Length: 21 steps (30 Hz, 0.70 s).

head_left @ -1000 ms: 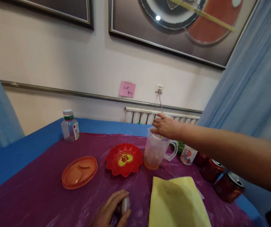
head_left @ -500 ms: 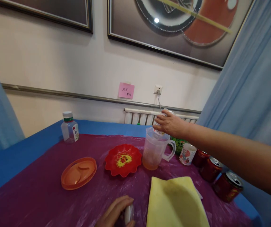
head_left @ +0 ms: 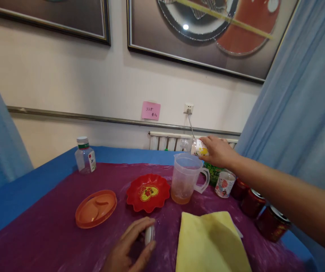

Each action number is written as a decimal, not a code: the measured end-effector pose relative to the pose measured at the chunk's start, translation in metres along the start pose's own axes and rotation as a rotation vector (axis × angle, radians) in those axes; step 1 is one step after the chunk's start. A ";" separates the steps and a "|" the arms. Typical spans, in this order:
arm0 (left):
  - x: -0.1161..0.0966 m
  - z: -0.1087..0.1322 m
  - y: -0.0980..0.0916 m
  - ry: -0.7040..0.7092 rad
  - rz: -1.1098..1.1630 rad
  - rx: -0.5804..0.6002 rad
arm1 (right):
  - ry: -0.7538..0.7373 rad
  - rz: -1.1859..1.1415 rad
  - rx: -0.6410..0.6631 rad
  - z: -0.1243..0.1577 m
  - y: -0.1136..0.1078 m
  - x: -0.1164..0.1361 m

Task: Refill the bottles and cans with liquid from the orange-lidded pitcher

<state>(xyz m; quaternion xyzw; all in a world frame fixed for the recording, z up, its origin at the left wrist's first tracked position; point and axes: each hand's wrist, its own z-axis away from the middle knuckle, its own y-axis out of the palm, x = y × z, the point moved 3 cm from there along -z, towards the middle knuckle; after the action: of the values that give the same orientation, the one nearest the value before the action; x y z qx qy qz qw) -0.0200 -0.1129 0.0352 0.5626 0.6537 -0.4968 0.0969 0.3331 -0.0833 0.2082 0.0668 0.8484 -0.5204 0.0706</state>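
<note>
Bottle (head_left: 199, 147) clamped in right hand (head_left: 220, 152), long axis nearly level, neck pointing left, near jug (head_left: 182, 183) rim; left hand (head_left: 128, 247) farther from jug, pinching white cap (head_left: 150, 235).

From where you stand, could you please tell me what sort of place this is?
Probably an indoor dining or makeshift work corner: a table draped in blue and purple, a framed picture on the wall, and blue curtains at both sides.
</note>
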 end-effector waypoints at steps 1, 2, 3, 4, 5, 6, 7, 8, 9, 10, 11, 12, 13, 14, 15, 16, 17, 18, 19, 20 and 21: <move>-0.002 -0.006 -0.004 -0.022 0.011 -0.009 | 0.076 -0.103 -0.068 0.009 -0.002 0.002; -0.005 -0.013 -0.008 -0.044 0.028 -0.021 | 0.144 -0.219 -0.148 0.019 -0.004 0.006; -0.009 -0.020 -0.012 -0.063 0.053 -0.035 | 0.203 -0.350 -0.223 0.030 -0.005 0.013; -0.013 -0.028 -0.016 -0.075 0.088 -0.048 | 0.258 -0.495 -0.286 0.042 -0.003 0.023; -0.019 -0.036 -0.021 -0.078 0.130 -0.063 | 0.300 -0.655 -0.319 0.054 0.001 0.036; -0.026 -0.044 -0.026 -0.074 0.176 -0.075 | 0.310 -0.833 -0.304 0.064 0.008 0.052; -0.034 -0.052 -0.030 -0.064 0.221 -0.086 | 0.275 -1.016 -0.256 0.073 0.017 0.071; -0.042 -0.059 -0.035 -0.054 0.261 -0.100 | 0.230 -1.168 -0.237 0.081 0.026 0.091; -0.051 -0.066 -0.040 -0.041 0.286 -0.122 | 0.185 -1.291 -0.214 0.088 0.036 0.111; -0.059 -0.072 -0.045 -0.023 0.295 -0.148 | 0.150 -1.391 -0.182 0.093 0.047 0.130; -0.067 -0.077 -0.050 0.002 0.285 -0.173 | 0.130 -1.446 -0.162 0.096 0.057 0.147; -0.074 -0.081 -0.055 0.039 0.257 -0.196 | 0.120 -1.456 -0.158 0.098 0.067 0.161; -0.080 -0.084 -0.058 0.082 0.211 -0.204 | 0.116 -1.444 -0.167 0.100 0.075 0.172; -0.085 -0.085 -0.061 0.128 0.149 -0.201 | 0.114 -1.411 -0.189 0.100 0.083 0.181; -0.088 -0.086 -0.063 0.175 0.077 -0.185 | 0.109 -1.371 -0.218 0.101 0.089 0.187; -0.090 -0.086 -0.063 0.214 0.000 -0.155 | 0.097 -1.333 -0.248 0.101 0.094 0.191; -0.090 -0.086 -0.063 0.245 -0.075 -0.120 | 0.080 -1.298 -0.277 0.101 0.098 0.194; -0.090 -0.085 -0.062 0.270 -0.142 -0.089 | 0.059 -1.262 -0.305 0.101 0.101 0.195; -0.088 -0.084 -0.061 0.288 -0.198 -0.062 | 0.040 -1.226 -0.332 0.102 0.104 0.195; -0.086 -0.083 -0.060 0.300 -0.242 -0.045 | 0.024 -1.189 -0.357 0.103 0.107 0.194; -0.084 -0.083 -0.058 0.305 -0.276 -0.034 | 0.015 -1.155 -0.381 0.103 0.109 0.193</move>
<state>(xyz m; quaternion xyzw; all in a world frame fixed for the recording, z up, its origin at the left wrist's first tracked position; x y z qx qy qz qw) -0.0032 -0.0966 0.1647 0.5347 0.7399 -0.4033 -0.0629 0.1698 -0.1188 0.0298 -0.4145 0.8260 -0.3132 -0.2185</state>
